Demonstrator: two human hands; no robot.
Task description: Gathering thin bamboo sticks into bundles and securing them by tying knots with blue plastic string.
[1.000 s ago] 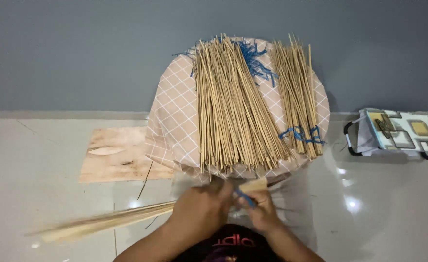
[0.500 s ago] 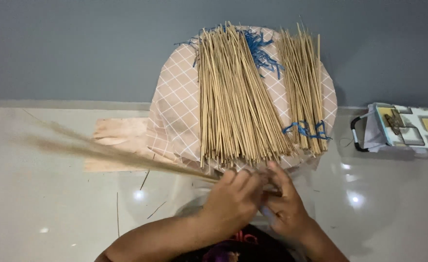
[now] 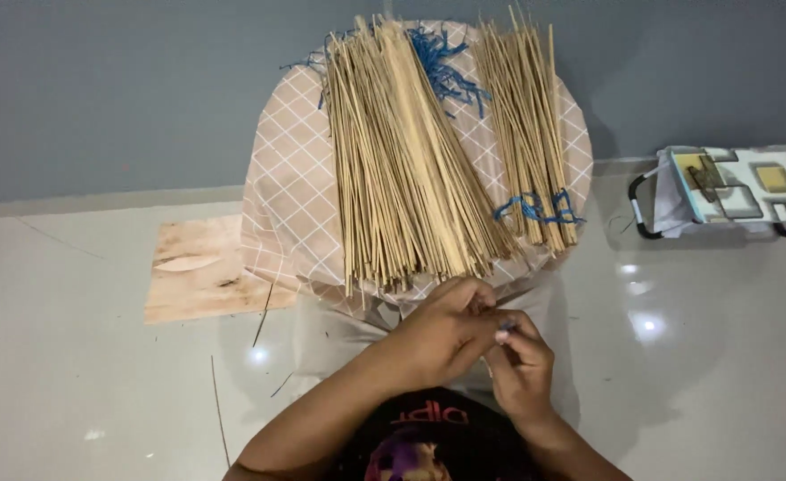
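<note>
Plywood board (image 3: 201, 281) lies flat on the pale tiled floor (image 3: 63, 356) at far left, with a few stray sticks (image 3: 266, 313) beside it. Next comes a round stool under a checked peach cloth (image 3: 290, 205), carrying a large loose pile of thin sticks (image 3: 402, 169); their long axis runs away from the person, near ends overhanging the stool edge just above the hands. Blue string (image 3: 442, 67) lies tangled at the far end. A smaller tied bundle (image 3: 526, 142) sits to the right of the pile.

Left hand (image 3: 442, 334) is curled, fingers bent in toward the right hand (image 3: 522, 370), the two touching. Right fingers are pinched nearly closed on a small blue piece (image 3: 506, 327), likely string; left's hold cannot be told. Left hand is nearer the stick ends. Open floor lies either side; a patterned bag (image 3: 740, 191) stands well apart at far right.
</note>
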